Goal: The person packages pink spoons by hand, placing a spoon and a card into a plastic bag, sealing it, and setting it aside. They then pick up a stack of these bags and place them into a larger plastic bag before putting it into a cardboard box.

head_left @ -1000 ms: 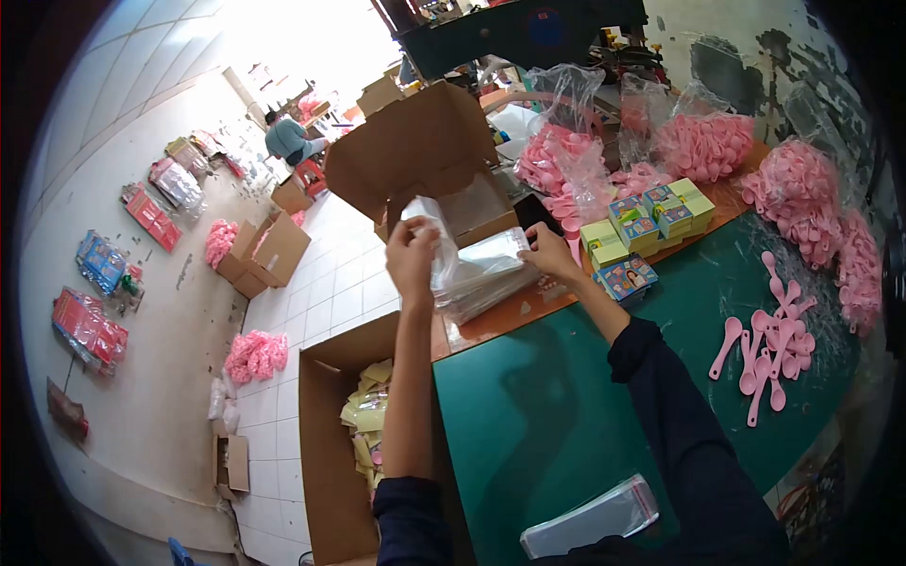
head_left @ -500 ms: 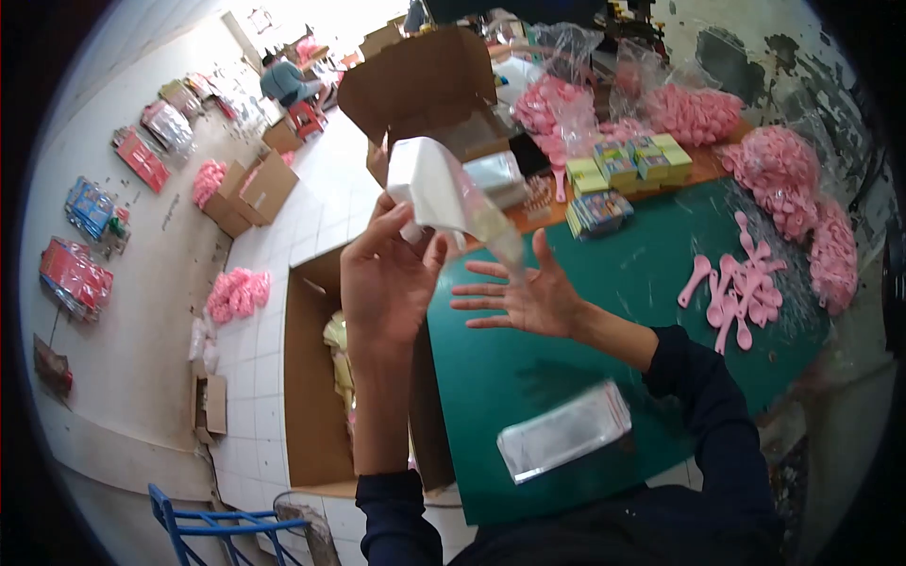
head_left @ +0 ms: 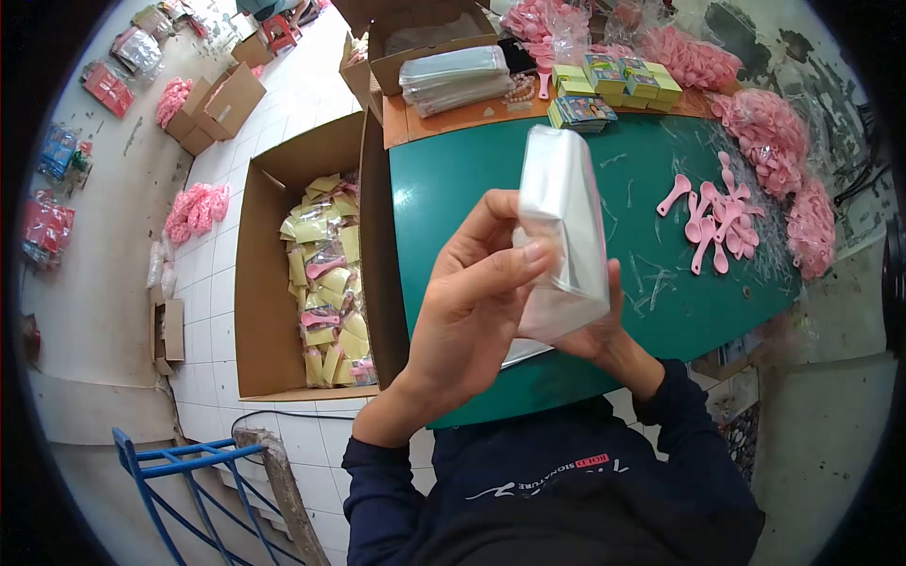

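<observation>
My left hand is closed around a thick stack of clear plastic bags, thumb on the near face, holding it tilted above the table. My right hand is behind the stack's lower end, close against it. Its thumb shows at the right side, but its other fingers are hidden. Below the hands, the edge of another stack of plastic bags peeks out on the green table. Pink plastic spoons lie in a loose heap on the table's right side.
A deep cardboard box at left holds packed bags with yellow cards and pink spoons. Behind are more plastic bags, card stacks and bagged pink spoons. A blue metal frame stands lower left.
The bag stack, blurred and higher before, has come down and right in my left hand. My right hand, spread open beside it earlier, is now behind its lower end. The view has tilted down.
</observation>
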{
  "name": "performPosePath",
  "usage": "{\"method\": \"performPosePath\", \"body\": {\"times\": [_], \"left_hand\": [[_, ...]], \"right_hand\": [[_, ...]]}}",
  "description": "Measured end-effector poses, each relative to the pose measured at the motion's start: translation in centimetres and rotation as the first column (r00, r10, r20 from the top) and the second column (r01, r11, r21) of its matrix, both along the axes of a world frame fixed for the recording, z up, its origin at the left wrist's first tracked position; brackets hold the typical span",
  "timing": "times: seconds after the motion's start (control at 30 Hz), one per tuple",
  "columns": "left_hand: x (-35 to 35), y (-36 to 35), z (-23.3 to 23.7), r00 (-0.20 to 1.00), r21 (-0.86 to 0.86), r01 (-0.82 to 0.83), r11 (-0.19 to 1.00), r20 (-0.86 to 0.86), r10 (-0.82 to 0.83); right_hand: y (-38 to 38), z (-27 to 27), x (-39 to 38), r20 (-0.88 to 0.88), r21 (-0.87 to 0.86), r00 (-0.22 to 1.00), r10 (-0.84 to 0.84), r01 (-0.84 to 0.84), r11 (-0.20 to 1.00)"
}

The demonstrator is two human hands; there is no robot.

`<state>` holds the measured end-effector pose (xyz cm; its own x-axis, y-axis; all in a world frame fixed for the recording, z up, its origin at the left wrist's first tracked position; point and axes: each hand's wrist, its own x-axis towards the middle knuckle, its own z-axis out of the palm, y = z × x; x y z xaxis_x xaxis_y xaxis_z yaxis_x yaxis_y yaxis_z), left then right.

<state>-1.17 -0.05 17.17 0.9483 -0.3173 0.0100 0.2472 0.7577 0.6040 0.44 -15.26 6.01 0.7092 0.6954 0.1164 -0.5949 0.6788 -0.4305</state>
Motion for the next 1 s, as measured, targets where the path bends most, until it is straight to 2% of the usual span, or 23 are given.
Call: {"method": "performPosePath", "body": {"times": [0.03, 0.07, 0.17, 0.2, 0.27, 0.3, 0.33, 0.37, 0.43, 0.47, 0.5, 0.53, 0.57, 0.67, 0.73, 0.83, 0.87, 0.93, 1.0], "left_hand": [[-0.2, 0.0, 0.0, 1.0, -0.028, 0.0, 1.0, -0.004, -0.001], [-0.4, 0.1, -0.1, 1.0, -0.056, 0.004, 0.998, -0.008, -0.005], [-0.8, 0.1, -1.1, 1.0, -0.102, 0.007, 0.995, 0.004, -0.007], [-1.1, 0.1, -1.9, 1.0, -0.114, 0.001, 0.993, 0.008, 0.0], [-1.9, 0.6, -3.5, 0.992, -0.008, -0.12, 0.993, -0.027, 0.12], [-2.4, 0.9, -4.5, 0.982, 0.045, -0.182, 0.982, -0.037, 0.183], [-3.0, 1.8, -6.3, 0.967, 0.194, -0.255, 0.947, 0.046, 0.251], [-3.7, 2.7, -8.2, 0.944, 0.332, -0.33, 0.884, 0.141, 0.299], [-5.0, 3.1, -10.8, 0.915, 0.631, -0.383, 0.675, 0.16, 0.37], [-5.7, 3.3, -12.9, 0.918, 0.736, -0.374, 0.565, 0.204, 0.341], [-6.3, 3.3, -14.5, 0.921, 0.822, -0.362, 0.439, 0.243, 0.305], [-6.8, 2.9, -15.0, 0.918, 0.9, -0.354, 0.254, 0.283, 0.276], [-7.1, 2.5, -15.5, 0.92, 0.92, -0.34, 0.194, 0.282, 0.273], [-7.9, 1.9, -15.5, 0.937, 0.948, -0.27, 0.17, 0.218, 0.273], [-8.0, 1.8, -15.6, 0.951, 0.965, -0.197, 0.176, 0.144, 0.274], [-8.2, 1.9, -15.0, 0.96, 0.978, -0.173, 0.117, 0.141, 0.243], [-8.3, 2.1, -14.1, 0.969, 0.984, -0.163, -0.066, 0.172, 0.178], [-8.1, 3.1, -11.8, 0.979, 0.891, -0.165, -0.423, 0.199, 0.038], [-7.5, 4.0, -11.3, 0.939, 0.777, -0.311, -0.547, 0.341, -0.049]], "right_hand": [[0.0, -0.3, -0.3, 0.012, 0.068, 1.0, 0.023, -0.024, 0.997], [-0.1, -0.8, -0.6, -0.053, 0.11, 0.999, 0.006, 0.0, 0.994], [-0.7, -1.6, -1.0, -0.137, 0.106, 0.99, -0.024, 0.039, 0.994], [-1.2, -1.8, -0.9, -0.11, 0.171, 0.994, 0.018, 0.001, 0.985], [-2.9, -1.1, -0.9, -0.092, -0.231, 0.982, -0.167, 0.142, 0.962], [-3.9, -0.9, -0.6, -0.032, -0.384, 0.977, -0.21, 0.182, 0.905], [-4.9, -0.8, -0.4, 0.027, -0.528, 0.972, -0.233, 0.212, 0.823], [-6.0, -0.8, -0.2, 0.106, -0.621, 0.972, -0.21, 0.23, 0.749], [-6.9, -1.1, 0.3, 0.267, -0.753, 0.95, -0.161, 0.31, 0.58], [-7.1, -1.4, 0.4, 0.345, -0.791, 0.929, -0.132, 0.364, 0.492], [-7.2, -1.7, 0.4, 0.418, -0.815, 0.903, -0.094, 0.419, 0.401], [-7.4, -1.9, 0.8, 0.415, -0.836, 0.909, -0.039, 0.398, 0.378], [-7.6, -2.2, 1.0, 0.461, -0.846, 0.887, 0.02, 0.432, 0.311], [-7.7, -2.8, 1.5, 0.537, -0.843, 0.817, 0.21, 0.524, 0.119], [-7.7, -2.0, 1.7, 0.529, -0.828, 0.785, 0.322, 0.561, -0.008], [-7.5, -1.2, 1.7, 0.405, -0.844, 0.794, 0.453, 0.516, -0.15], [-7.6, -1.2, 1.1, 0.449, -0.798, 0.786, 0.425, 0.567, -0.205], [-7.9, -1.3, -0.4, 0.542, -0.689, 0.751, 0.378, 0.654, -0.312], [-8.1, 0.4, -0.5, 0.602, -0.46, 0.515, 0.61, 0.849, -0.262]]}}
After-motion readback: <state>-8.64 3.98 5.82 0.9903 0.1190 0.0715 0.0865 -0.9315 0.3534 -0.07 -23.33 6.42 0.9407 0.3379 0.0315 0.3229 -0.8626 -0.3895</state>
